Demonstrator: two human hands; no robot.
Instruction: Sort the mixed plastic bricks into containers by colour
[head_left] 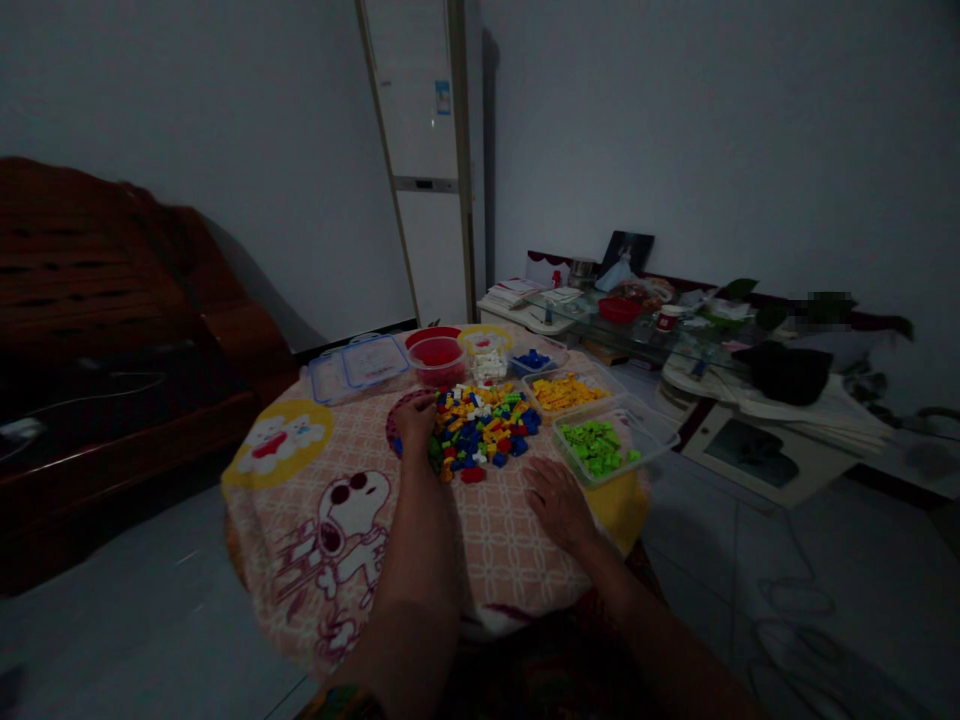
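Tubs [613, 474]: green bricks [596, 447], yellow bricks [566, 391], blue bricks [533, 360]. Left fingers [422, 403] bunched, grip unclear; right fingers [544, 480] spread.

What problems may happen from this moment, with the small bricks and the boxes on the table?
The clear box of green bricks sits near the right edge of the tablecloth; a bump from the nearby right hand might spill it. The mixed pile of toy bricks lies loose, so the left hand, at its left side, might scatter pieces. If pulled, the tablecloth might shift everything on it.
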